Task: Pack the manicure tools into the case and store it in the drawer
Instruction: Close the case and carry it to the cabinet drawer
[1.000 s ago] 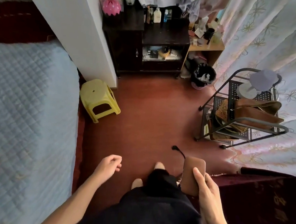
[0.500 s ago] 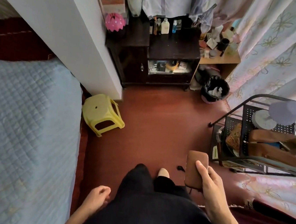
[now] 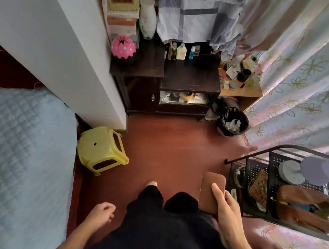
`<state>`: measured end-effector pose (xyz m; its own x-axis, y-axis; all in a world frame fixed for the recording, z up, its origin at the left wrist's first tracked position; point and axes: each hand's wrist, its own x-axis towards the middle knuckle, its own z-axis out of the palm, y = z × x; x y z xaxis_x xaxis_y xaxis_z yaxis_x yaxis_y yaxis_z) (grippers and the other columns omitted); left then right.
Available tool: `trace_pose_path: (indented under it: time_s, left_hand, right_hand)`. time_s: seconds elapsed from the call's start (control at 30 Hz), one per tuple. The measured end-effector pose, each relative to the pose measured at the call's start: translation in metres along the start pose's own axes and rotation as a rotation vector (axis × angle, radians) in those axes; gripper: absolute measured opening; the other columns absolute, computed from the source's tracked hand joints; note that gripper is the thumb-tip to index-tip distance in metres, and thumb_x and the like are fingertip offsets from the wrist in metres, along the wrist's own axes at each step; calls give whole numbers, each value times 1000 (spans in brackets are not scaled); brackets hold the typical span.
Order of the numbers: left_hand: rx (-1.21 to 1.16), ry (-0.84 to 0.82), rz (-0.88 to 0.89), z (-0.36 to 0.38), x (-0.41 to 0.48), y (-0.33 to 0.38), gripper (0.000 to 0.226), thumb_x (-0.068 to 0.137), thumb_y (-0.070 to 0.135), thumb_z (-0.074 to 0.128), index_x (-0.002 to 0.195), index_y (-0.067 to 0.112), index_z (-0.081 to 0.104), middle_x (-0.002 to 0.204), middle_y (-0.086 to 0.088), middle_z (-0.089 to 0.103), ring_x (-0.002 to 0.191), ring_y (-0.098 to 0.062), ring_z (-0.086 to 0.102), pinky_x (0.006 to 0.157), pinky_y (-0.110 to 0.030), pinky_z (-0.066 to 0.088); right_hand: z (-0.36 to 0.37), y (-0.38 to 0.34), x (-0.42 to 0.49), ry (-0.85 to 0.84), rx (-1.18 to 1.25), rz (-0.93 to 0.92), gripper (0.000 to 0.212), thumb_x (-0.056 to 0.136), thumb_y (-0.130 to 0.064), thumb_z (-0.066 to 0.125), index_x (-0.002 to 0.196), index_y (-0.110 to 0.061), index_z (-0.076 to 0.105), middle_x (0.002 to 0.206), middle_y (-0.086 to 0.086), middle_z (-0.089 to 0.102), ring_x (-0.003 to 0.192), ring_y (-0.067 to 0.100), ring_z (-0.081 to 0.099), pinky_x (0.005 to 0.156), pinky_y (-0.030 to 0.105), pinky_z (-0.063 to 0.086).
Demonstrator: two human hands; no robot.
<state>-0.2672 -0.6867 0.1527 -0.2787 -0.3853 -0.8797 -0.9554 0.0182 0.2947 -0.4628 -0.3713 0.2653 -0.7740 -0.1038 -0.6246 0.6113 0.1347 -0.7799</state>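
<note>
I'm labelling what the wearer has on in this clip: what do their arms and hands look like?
Both forearms are bare, with no sleeve in view. The left hand and right hand wear no gloves; I see no rings, watch or bracelets. Nail detail is too small to tell.

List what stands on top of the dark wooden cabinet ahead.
On the dark cabinet stand a pink star-dotted ball, a white vase and several small bottles. Hanging checked cloth covers the back of the top, so anything behind it is hidden.
</note>
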Motion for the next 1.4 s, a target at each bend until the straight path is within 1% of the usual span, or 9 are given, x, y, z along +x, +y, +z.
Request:
trace_pose_path:
  time_s: [0.23, 0.37, 0.5, 0.67, 0.87, 0.93, 1.07, 1.3, 1.4]
  left_hand:
    - [11, -15, 215, -39, 34, 166, 21, 107, 30, 49, 117, 20, 65, 108, -6, 73, 94, -21, 71, 82, -32, 49]
    - [0, -23, 263, -43, 49, 229, 22, 108, 30, 48, 119, 20, 64, 110, -6, 72, 91, -17, 68, 78, -30, 49]
    - [31, -13, 166, -40, 61, 246, 23, 108, 29, 48, 120, 18, 64, 106, -5, 72, 86, -15, 67, 70, -27, 49]
    - [48, 24, 78, -38, 68, 245, 16, 107, 25, 52, 110, 17, 66, 97, -4, 71, 83, -14, 67, 63, -22, 47]
    - [203, -47, 5, -53, 77, 234, 25, 106, 12, 54, 124, 0, 68, 125, -14, 68, 111, -15, 58, 92, -22, 41]
    - [266, -75, -20, -63, 89, 239, 26, 105, 6, 53, 125, -5, 67, 129, -15, 66, 113, -12, 54, 91, -20, 39]
    - [251, -87, -33, -83, 112, 278, 19, 105, 10, 55, 92, 15, 67, 109, -9, 67, 104, -15, 58, 87, -23, 42]
    - [142, -54, 83, -99, 179, 399, 14, 108, 31, 49, 109, 26, 62, 99, 0, 71, 88, -15, 68, 70, -26, 50]
    - [114, -69, 146, -94, 195, 451, 15, 106, 33, 51, 104, 28, 64, 96, 1, 73, 80, -14, 68, 68, -26, 50]
  right_hand:
    - [22, -33, 46, 55, 41, 39, 51, 74, -71, 81, 94, -24, 79, 100, 16, 81, 99, 37, 78, 98, 58, 60]
    - [28, -62, 88, 59, 62, 50, 48, 71, -67, 77, 86, -22, 78, 94, 16, 80, 87, 27, 76, 90, 50, 59]
    - [24, -95, 131, 39, 59, 45, 51, 71, -66, 77, 87, -17, 78, 89, 10, 81, 76, 17, 77, 79, 40, 58]
    - [22, -134, 183, -11, 23, 47, 31, 95, -52, 71, 97, -22, 79, 101, 10, 83, 94, 27, 79, 96, 51, 59]
    - [32, -176, 229, -17, 21, 50, 39, 98, -48, 69, 106, -9, 75, 100, 11, 82, 90, 23, 79, 74, 32, 60]
    - [37, -185, 245, -14, 13, 51, 40, 97, -50, 69, 106, -12, 76, 98, 9, 83, 87, 20, 79, 70, 28, 59]
    - [54, -200, 274, 33, 12, 61, 36, 97, -50, 71, 100, -15, 77, 99, 10, 83, 98, 33, 78, 90, 47, 61]
    - [87, -224, 314, 65, -4, 53, 55, 74, -70, 74, 97, -20, 79, 98, 11, 82, 85, 18, 78, 81, 40, 59]
    - [89, -229, 326, 87, 14, 78, 52, 77, -70, 74, 98, -24, 80, 101, 12, 82, 95, 29, 78, 90, 48, 62]
